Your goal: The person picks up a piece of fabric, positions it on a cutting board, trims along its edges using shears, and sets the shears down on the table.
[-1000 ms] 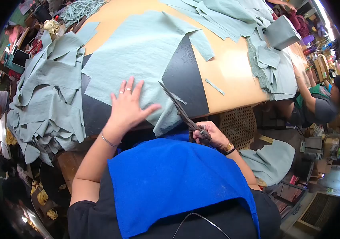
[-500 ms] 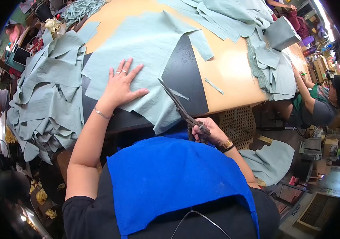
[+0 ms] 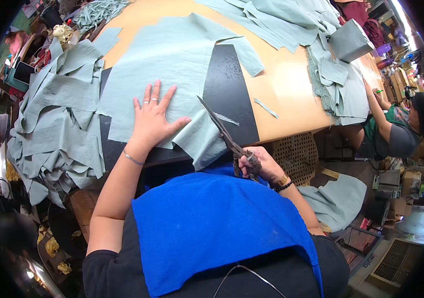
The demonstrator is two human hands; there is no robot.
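Observation:
My left hand (image 3: 154, 115) lies flat with spread fingers on a large pale green cloth piece (image 3: 172, 54). That cloth covers part of a black board (image 3: 231, 84), and its near corner hangs over the table edge. At the front edge, my right hand (image 3: 261, 164) is wrapped round the handles of a pair of scissors (image 3: 227, 136). Dark wrapping covers the handles. The blades point up and left beside the cloth's right edge and look closed together. A thin cloth scrap (image 3: 228, 119) rests on the board near them.
Piled green cloth (image 3: 58, 124) fills the left side. More cloth (image 3: 276, 22) lies at the back, with a grey-green block (image 3: 351, 42) at right. A narrow strip (image 3: 266, 108) is on the yellow table (image 3: 291, 79). A co-worker (image 3: 395, 121) sits at the right.
My left hand has slid slightly right, and the cloth has shifted and turned a little under it. The right hand and scissors have stayed nearly still.

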